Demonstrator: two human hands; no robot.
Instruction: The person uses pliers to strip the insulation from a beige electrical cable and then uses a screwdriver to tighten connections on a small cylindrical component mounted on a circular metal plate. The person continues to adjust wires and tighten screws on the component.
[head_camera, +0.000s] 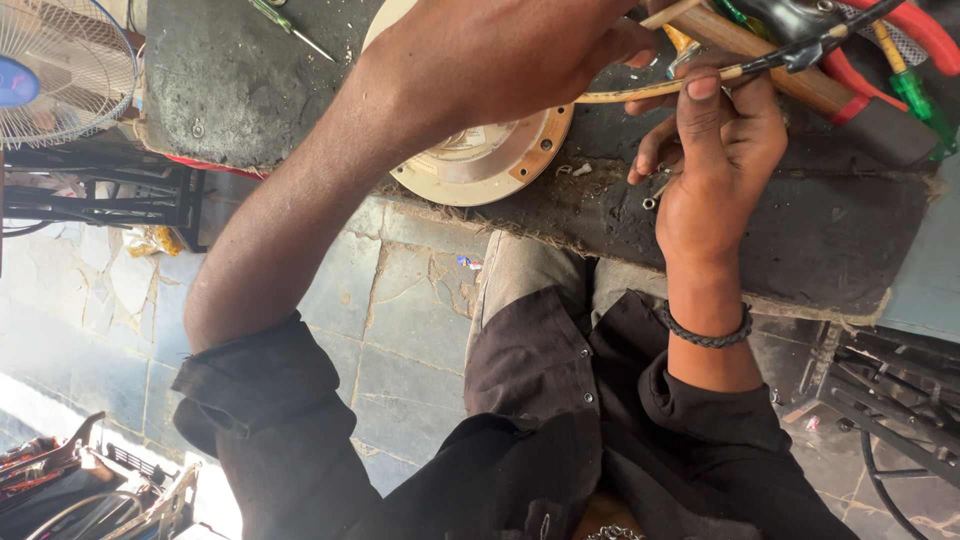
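Okay — right hand (715, 150) pinches a thin tan cable (650, 90) between thumb and forefinger, just right of the round cream-coloured disc (480, 160). One cable, smooth sheath, running up-right from the disc into a black fitting (800, 50). Left hand (520, 50) lies over the disc's top, fingers curled toward the same cable; whether it really grips it I cannot tell — the back of the hand hides the fingertips. Disc is circular, matte cream with an orange-brown rim ring, resting on a dark, rough, scuffed workbench (820, 230). Right of the disc: one wooden handle (780, 70), brown, straight. Above-left of the disc: one screwdriver (285, 25), green grip, thin steel shaft. Just below-right of the disc a few small metal nuts (648, 203) lie loose. One braided black wristband (708, 335) on the right wrist.
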